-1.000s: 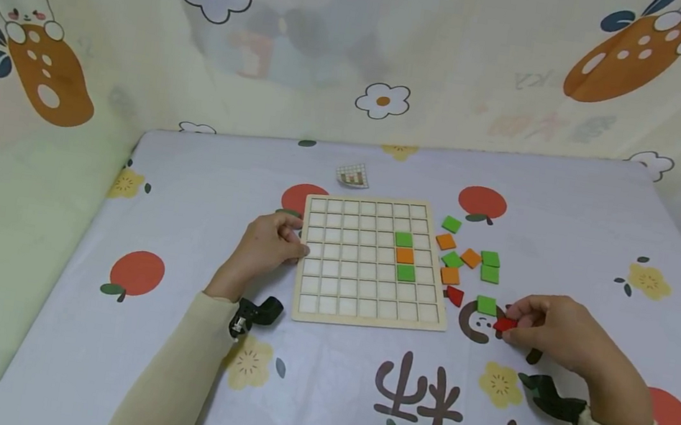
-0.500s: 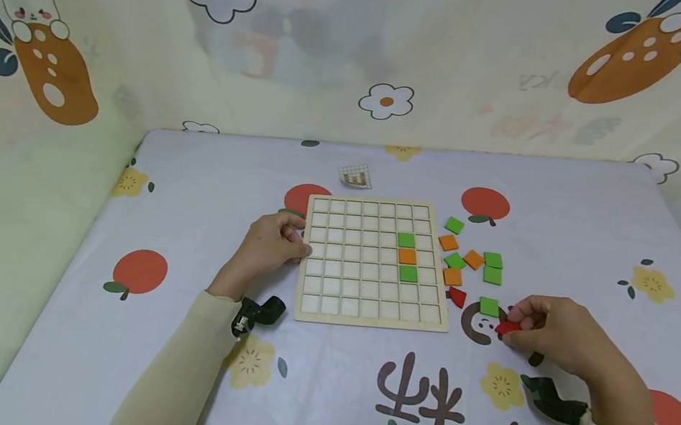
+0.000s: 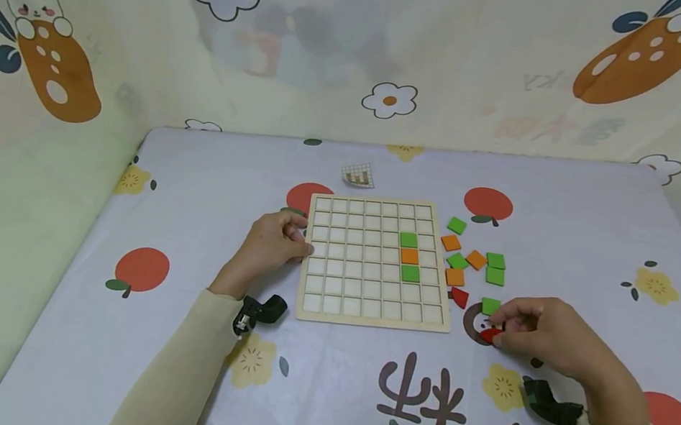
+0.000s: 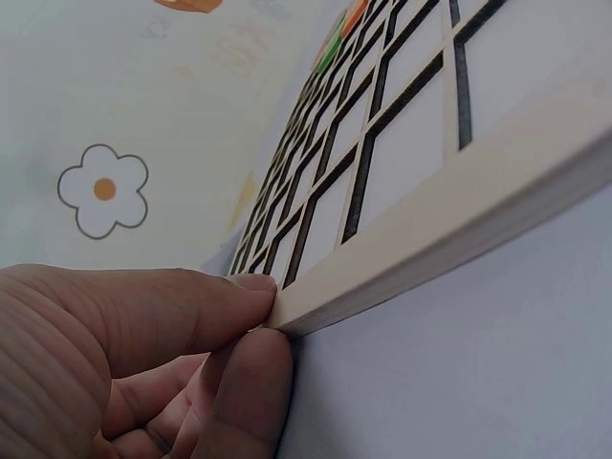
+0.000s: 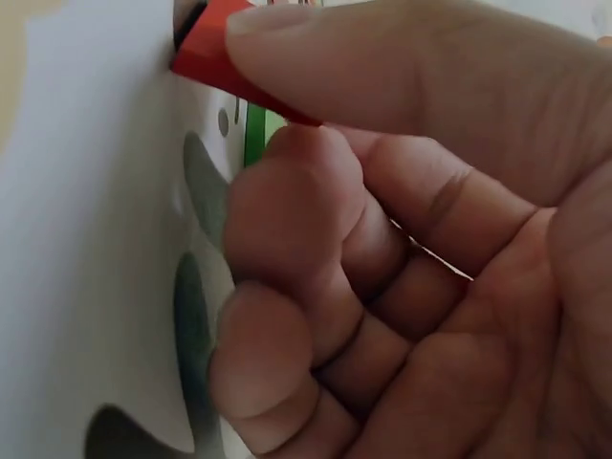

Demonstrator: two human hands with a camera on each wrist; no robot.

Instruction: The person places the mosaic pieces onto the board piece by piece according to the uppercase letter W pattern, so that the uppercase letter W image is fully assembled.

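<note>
While the left hand [image 3: 271, 240] pinches the grid board [image 3: 372, 321], the right hand [image 3: 548, 334] has brought its pinched red tile [image 3: 488, 335] leftward, nearer the board, perhaps touching the tabletop [image 3: 315, 390].

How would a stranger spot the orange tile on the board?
On the table, find the board. Toward its right side, the orange tile sits in one column between two green tiles. It is the only orange one in the grid; other orange tiles lie loose.

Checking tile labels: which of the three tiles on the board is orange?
The middle tile in that column; the upper tile and lower tile are both green.
</note>
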